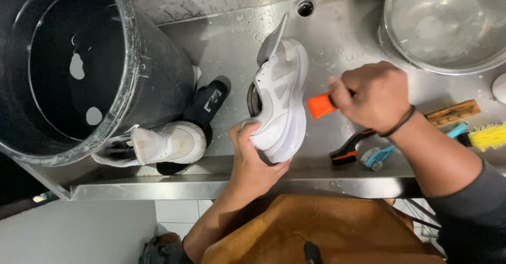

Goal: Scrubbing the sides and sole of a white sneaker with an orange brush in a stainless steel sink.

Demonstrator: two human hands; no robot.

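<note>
**Gripped at heel, brushed from the right**

Clamped by left hand (247, 161) round white sneaker (282, 98), toe pointing away. Closed right hand (371, 95) on orange-handled brush (321, 106) (bristles hidden), touching sneaker's sole side, just right of grip.

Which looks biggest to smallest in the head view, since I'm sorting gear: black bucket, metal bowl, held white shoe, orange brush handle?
1. black bucket, though nearest the camera
2. metal bowl, partly cut off
3. white shoe, in left hand
4. orange brush handle, in right hand
</note>
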